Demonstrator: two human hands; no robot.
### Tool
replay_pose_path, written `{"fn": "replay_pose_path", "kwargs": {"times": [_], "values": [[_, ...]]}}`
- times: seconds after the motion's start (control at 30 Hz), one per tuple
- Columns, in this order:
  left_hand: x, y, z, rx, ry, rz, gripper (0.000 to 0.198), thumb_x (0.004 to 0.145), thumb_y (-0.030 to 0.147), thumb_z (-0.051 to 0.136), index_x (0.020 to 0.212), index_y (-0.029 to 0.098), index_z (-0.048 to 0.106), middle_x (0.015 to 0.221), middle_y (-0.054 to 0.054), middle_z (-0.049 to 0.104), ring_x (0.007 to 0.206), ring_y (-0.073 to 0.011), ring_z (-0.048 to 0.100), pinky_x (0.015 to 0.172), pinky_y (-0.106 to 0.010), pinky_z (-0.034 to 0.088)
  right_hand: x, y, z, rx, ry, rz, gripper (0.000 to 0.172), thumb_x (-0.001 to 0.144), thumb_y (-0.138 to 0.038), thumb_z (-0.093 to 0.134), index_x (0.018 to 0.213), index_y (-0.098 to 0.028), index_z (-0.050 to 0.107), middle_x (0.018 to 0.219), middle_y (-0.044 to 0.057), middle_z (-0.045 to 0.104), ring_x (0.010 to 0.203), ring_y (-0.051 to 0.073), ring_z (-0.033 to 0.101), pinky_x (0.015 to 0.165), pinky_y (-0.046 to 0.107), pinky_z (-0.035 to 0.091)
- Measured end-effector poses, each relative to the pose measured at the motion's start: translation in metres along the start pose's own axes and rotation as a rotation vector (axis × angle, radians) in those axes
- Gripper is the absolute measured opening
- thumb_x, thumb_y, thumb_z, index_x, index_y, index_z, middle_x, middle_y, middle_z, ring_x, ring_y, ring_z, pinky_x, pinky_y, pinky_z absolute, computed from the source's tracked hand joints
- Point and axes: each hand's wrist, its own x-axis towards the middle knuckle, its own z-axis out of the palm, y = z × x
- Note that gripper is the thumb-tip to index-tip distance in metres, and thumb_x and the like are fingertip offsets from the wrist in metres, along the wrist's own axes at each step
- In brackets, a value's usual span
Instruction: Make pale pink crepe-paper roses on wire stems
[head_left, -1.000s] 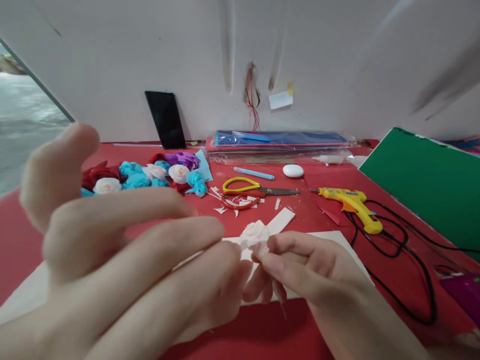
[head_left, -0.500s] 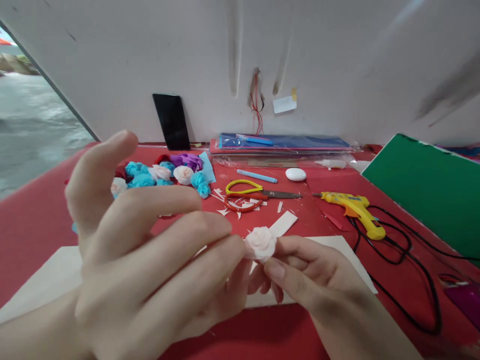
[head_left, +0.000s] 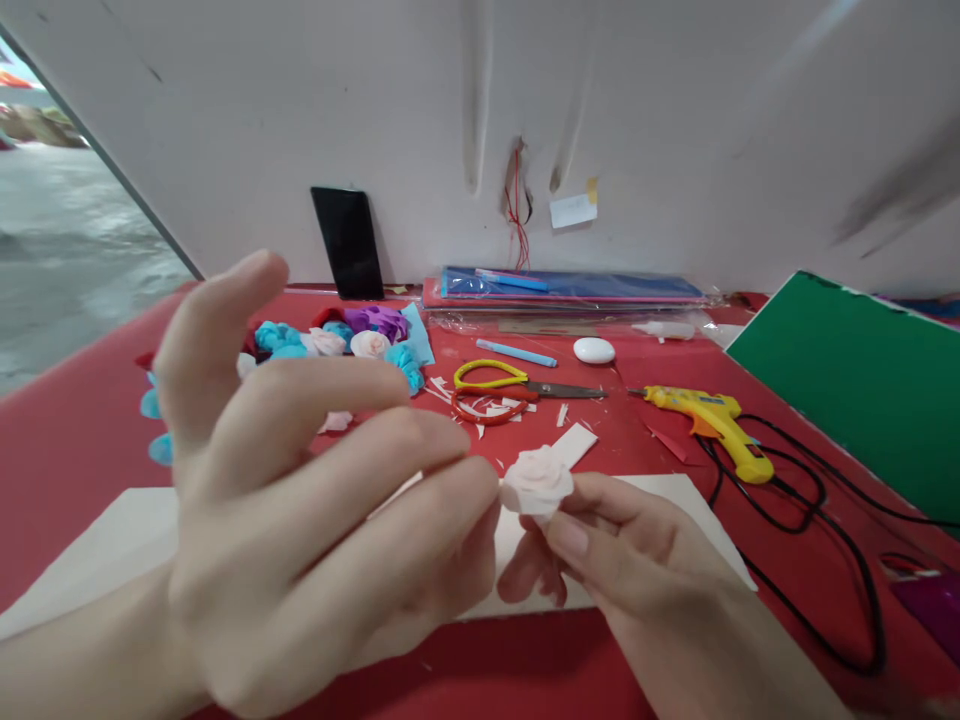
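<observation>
A pale pink crepe-paper rose sits between my two hands above a white sheet. My right hand pinches its base from the right, thumb in front. From the left, my left hand has a closed fingertip at the rose's petal edge; its thumb is mostly hidden behind the hand. The upper fingers of that hand are bent and raised apart. Just behind the rose lies a pale paper strip.
Yellow-and-red-handled scissors lie among white scraps. A yellow glue gun with a looping black cord is on the right, by a green board. Blue, pink and purple paper flowers cluster at left. A black phone leans on the wall.
The rose and my right hand have shifted slightly right, and the rose has tilted, showing more of its side. My left fingers stay at its left edge.
</observation>
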Motion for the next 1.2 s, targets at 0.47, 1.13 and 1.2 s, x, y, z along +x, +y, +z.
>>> {"fn": "replay_pose_path", "kwargs": {"times": [0.47,1.13,1.2], "values": [[0.018,0.012,0.006,-0.018,-0.081,0.078,0.014,0.099,0.032,0.059,0.086,0.032,0.055,0.068,0.009,0.064,0.071,-0.0199,0.056,0.121,-0.048,0.039,-0.001,-0.005,0.007,0.148,-0.090,0.066,0.029,0.086,-0.038,0.086,0.068,-0.019,0.071,0.068,-0.002,0.065,0.074,0.014,0.057,0.075,0.025,0.044],[-0.003,0.005,0.010,0.025,0.184,0.170,0.010,0.079,0.031,0.074,0.084,0.039,0.070,0.072,0.005,0.069,0.095,-0.0298,0.070,0.125,-0.066,0.041,0.006,0.002,0.005,0.125,-0.209,0.032,0.033,0.093,-0.044,0.074,0.072,-0.020,0.070,0.075,0.002,0.075,0.072,0.015,0.060,0.073,0.032,0.040],[-0.006,0.003,0.012,0.035,0.194,0.185,0.009,0.078,0.033,0.075,0.083,0.040,0.070,0.074,0.004,0.070,0.099,-0.0309,0.070,0.125,-0.066,0.042,0.006,0.002,0.004,0.127,-0.214,0.029,0.033,0.094,-0.043,0.074,0.072,-0.020,0.070,0.076,0.002,0.075,0.072,0.015,0.059,0.073,0.030,0.041]]}}
